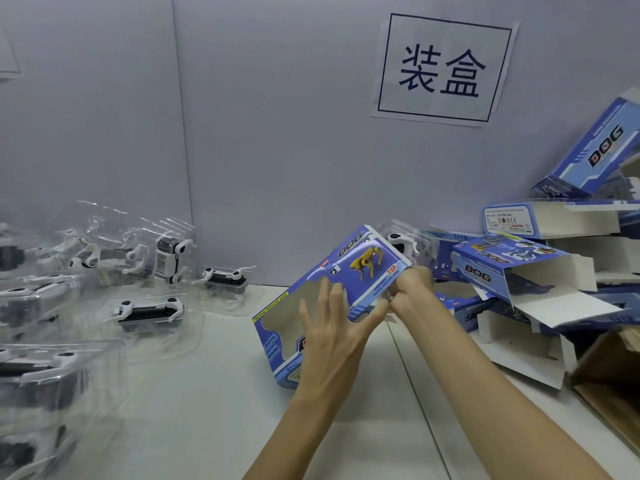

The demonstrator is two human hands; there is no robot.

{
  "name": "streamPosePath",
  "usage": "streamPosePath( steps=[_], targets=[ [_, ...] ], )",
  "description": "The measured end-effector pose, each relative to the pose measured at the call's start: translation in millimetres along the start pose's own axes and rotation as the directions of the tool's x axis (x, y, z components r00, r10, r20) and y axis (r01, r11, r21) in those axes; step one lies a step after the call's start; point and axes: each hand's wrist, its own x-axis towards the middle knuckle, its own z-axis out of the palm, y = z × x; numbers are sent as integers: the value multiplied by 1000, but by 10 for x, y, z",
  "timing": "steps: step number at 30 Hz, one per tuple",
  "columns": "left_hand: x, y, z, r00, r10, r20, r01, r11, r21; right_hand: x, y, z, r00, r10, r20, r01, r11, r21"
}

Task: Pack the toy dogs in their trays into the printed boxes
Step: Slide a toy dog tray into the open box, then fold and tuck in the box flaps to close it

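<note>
A blue printed box point(349, 275) with a yellow dog picture and a cut-out window is tilted over the white table, its lower corner near the table top. My left hand point(332, 323) lies against its front with fingers spread and the thumb at the box's lower right edge. My right hand point(412, 289) grips the box's right end, fingers curled at the flap. Several black-and-white toy dogs in clear plastic trays point(149, 311) lie on the left. One more tray with a dog point(401, 242) shows behind the held box.
A heap of blue printed boxes point(519, 268), several with open flaps, is piled at the right against the grey wall. A brown carton point(613, 375) stands at the lower right. A paper sign point(443, 69) hangs on the wall.
</note>
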Motion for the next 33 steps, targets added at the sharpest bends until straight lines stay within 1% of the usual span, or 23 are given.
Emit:
streamPosePath(
  steps=[2, 3, 5, 6, 7, 8, 10, 11, 12, 14, 16, 18, 19, 21, 23, 25, 27, 29, 31, 33],
  targets=[
    [32, -28, -24, 999, -38, -37, 31, 982, -185, 41, 3, -37, 998, 11, 56, -10, 1000, -5],
    [50, -63, -51, 997, -74, -19, 64, 951, -303, 81, -1, -73, 997, 9, 77, -7, 1000, -22],
    [88, -188, -117, 981, -183, 71, 192, 822, -535, 133, -12, -145, 995, -3, 98, 7, 999, -43],
    [104, -283, -134, 960, -251, 122, 274, 764, -585, 133, -21, -192, 992, -3, 129, 9, 999, -40],
    [119, -390, -148, 934, -309, 181, 355, 745, -564, 153, -19, -241, 985, -9, 171, 17, 999, -46],
    [128, -491, -159, 905, -350, 242, 425, 769, -478, 154, -17, -281, 976, -15, 219, 30, 997, -67],
    [111, -628, -174, 834, -408, 371, 516, 815, -264, 171, -20, -318, 947, -46, 317, 92, 987, -132],
    [93, -665, -188, 801, -435, 413, 554, 799, -234, 176, -21, -316, 929, -72, 362, 132, 981, -143],
    [80, -683, -202, 786, -456, 418, 585, 767, -263, 150, -37, -293, 910, -103, 402, 172, 975, -138],
    [69, -675, -224, 788, -491, 373, 607, 721, -335, 95, -66, -248, 864, -158, 477, 235, 966, -105],
    [67, -606, -219, 796, -511, 325, 602, 721, -342, 87, -119, -240, 826, -196, 528, 311, 941, -138],
    [51, -520, -168, 794, -526, 304, 606, 713, -352, 97, -189, -250, 772, -247, 586, 454, 860, -235],
    [36, -479, -141, 786, -537, 306, 618, 693, -371, 103, -210, -257, 752, -270, 602, 513, 813, -276],
    [10, -408, -92, 760, -569, 314, 648, 630, -428, 105, -238, -272, 745, -296, 598, 572, 744, -345],
    [-7, -344, -57, 737, -594, 322, 670, 578, -466, 99, -244, -296, 729, -281, 624, 599, 704, -382],
    [-10, -277, -38, 720, -611, 329, 685, 549, -480, 126, -244, -318, 735, -211, 645, 565, 716, -410],
    [1, -235, -36, 703, -624, 341, 701, 526, -482, 123, -262, -391, 750, -132, 648, 495, 761, -419],
    [15, -224, -48, 671, -634, 386, 729, 464, -503, 118, -241, -466, 753, -117, 648, 433, 830, -353],
    [24, -228, -42, 628, -622, 467, 762, 371, -531, 73, -110, -482, 756, -204, 622, 468, 833, -295],
    [30, -246, -10, 603, -578, 550, 780, 281, -559, 27, 95, -488, 766, -347, 542, 526, 822, -218]
  ],
)
